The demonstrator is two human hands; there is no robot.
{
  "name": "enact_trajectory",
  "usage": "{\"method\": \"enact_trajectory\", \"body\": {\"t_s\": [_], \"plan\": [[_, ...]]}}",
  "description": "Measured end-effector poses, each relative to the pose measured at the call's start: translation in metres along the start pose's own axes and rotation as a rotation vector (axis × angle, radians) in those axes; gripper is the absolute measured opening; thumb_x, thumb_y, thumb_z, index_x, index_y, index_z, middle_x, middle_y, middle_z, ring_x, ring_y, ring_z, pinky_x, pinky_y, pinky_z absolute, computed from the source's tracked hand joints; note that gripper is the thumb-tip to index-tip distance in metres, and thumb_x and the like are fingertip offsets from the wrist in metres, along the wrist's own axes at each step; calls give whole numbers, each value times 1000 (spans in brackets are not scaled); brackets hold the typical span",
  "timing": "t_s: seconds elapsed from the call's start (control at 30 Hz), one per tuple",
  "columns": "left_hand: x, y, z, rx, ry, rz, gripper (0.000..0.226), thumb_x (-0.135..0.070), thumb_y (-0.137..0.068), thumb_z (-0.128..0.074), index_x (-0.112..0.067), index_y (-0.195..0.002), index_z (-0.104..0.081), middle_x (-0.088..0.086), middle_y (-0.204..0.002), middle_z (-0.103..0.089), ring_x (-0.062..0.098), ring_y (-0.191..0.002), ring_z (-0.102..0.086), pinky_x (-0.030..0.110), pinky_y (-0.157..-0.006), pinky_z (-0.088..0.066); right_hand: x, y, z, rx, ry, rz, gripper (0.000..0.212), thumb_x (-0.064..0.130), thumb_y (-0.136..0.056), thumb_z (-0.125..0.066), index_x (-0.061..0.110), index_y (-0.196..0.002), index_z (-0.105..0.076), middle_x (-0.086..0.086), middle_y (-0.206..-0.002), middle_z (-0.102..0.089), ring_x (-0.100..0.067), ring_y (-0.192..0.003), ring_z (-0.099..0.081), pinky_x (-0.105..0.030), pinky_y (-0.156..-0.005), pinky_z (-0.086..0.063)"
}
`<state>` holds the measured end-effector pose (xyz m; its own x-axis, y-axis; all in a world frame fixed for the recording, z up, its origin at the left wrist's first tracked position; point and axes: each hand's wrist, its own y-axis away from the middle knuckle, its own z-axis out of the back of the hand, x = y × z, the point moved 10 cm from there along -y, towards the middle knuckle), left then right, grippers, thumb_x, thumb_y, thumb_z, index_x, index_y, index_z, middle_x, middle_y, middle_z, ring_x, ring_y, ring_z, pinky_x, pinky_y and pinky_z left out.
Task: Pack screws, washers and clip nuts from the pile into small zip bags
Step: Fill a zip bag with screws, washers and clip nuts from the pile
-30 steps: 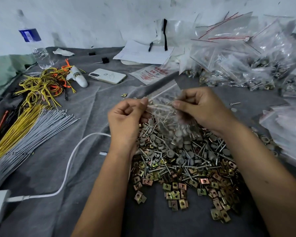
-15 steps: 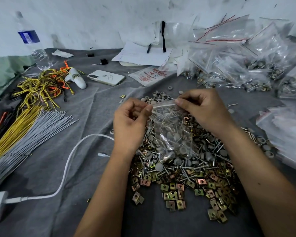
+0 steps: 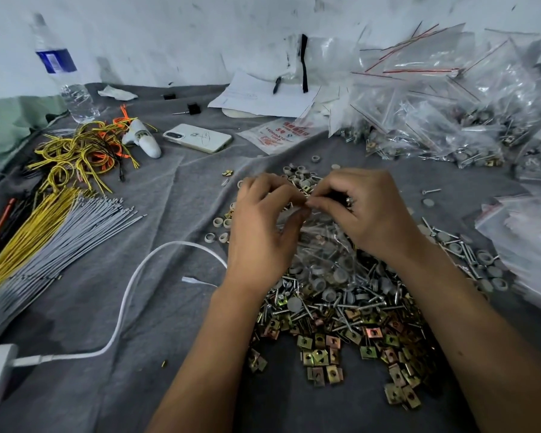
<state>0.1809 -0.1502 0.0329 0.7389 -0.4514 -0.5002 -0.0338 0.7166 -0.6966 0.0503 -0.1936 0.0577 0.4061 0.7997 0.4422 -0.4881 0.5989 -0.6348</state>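
— While both hands work over the pile, what is each one doing?

— Left hand (image 3: 263,226) and right hand (image 3: 366,210) meet at the top edge of one small zip bag (image 3: 322,245). Each pinches that edge between thumb and fingertips, curled, the two pinches almost touching. The bag hangs below them, clear, with screws and grey washers visible inside.

— Where does the bag sit?

— Directly above the pile (image 3: 341,301), its lower end resting on or just over it; I cannot tell which. The pile lies on the grey cloth (image 3: 169,301) covering the counter: screws and grey washers in the middle, brass-coloured clip nuts (image 3: 322,354) spread along the near edge, loose washers (image 3: 219,221) scattered to the left.

— Other items noted?

— Filled bags (image 3: 434,120) heaped at far right. A phone (image 3: 197,138) lies face down beyond the pile, beside a printed packet (image 3: 278,134). Papers (image 3: 263,98) with a pen sit by the wall. At left: a water bottle (image 3: 63,73), tangled yellow and orange wires (image 3: 82,151), bundles of grey and yellow wires (image 3: 53,235), and a white cable (image 3: 128,295) running to a charger at the near-left edge.
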Motion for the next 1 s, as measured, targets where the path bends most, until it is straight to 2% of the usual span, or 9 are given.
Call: {"method": "enact_trajectory", "body": {"t_s": [0.13, 0.3, 0.5, 0.6, 0.7, 0.8, 0.87, 1.0], "plan": [[3, -1, -1, 9, 49, 20, 10, -10, -85, -80, -15, -90, -73, -3, -97, -66, 24, -96, -58, 44, -81, -46, 1, 1, -4, 28, 2, 37, 13, 17, -90, -77, 5, -91, -77, -1, -83, -72, -10, -75, -65, -20, -71, -51], [10, 0, -1, -6, 66, 65, 12, -8, -81, -83, -13, -83, -73, -5, -89, -66, 24, -89, -58, 44, -78, -46, 2, 5, -9, 58, 2, 68, 8, 11, -91, -76, 6, -97, -76, 1, -90, -70, -5, -82, -63, -16, -77, -48], [20, 1, -3, 4, 114, 162, 10, -18, -84, -83, -17, -86, -73, -10, -87, -68, 12, -86, -62, 38, -78, -51, 2, 4, -4, 18, 34, 92, 4, 10, -91, -75, 6, -93, -75, -1, -85, -69, -12, -77, -64, -25, -69, -50], [40, 4, 0, 0, 174, 327, 13, -20, -86, -83, -24, -83, -71, -12, -81, -69, 5, -77, -65, 30, -69, -55, -3, 5, -2, 8, 39, 64, 2, 6, -90, -75, 4, -91, -74, -1, -82, -68, -12, -73, -61, -25, -67, -49], [49, 7, -3, 25, 240, 421, 21, -18, -89, -80, -31, -78, -67, -11, -75, -70, 6, -69, -66, 29, -64, -55, -11, 5, 1, -1, 14, 13, 3, 5, -90, -75, 3, -92, -73, -2, -81, -67, -14, -71, -60, -23, -66, -48], [41, 7, -9, 104, 261, 397, 17, -15, -94, -74, -24, -82, -66, -8, -78, -69, 12, -72, -65, 35, -66, -56, -15, 5, -1, 26, -26, -30, 6, 8, -90, -76, 4, -94, -73, 1, -84, -66, -11, -75, -61, -22, -68, -48], [37, 6, -11, 121, 279, 373, 14, -14, -96, -72, -20, -84, -66, -9, -77, -67, 8, -71, -63, 29, -65, -52, -15, 5, -3, 49, -49, -31, 8, 11, -89, -77, 6, -95, -74, 5, -86, -66, -9, -80, -63, -22, -72, -48], [41, 5, -8, 68, 327, 413, 11, -18, -92, -78, -18, -85, -69, -13, -75, -69, 1, -69, -64, 16, -64, -48, -14, 4, -1, 30, -95, -27, 7, 11, -87, -79, 6, -90, -76, 4, -82, -68, -13, -75, -64, -24, -68, -49]]}}
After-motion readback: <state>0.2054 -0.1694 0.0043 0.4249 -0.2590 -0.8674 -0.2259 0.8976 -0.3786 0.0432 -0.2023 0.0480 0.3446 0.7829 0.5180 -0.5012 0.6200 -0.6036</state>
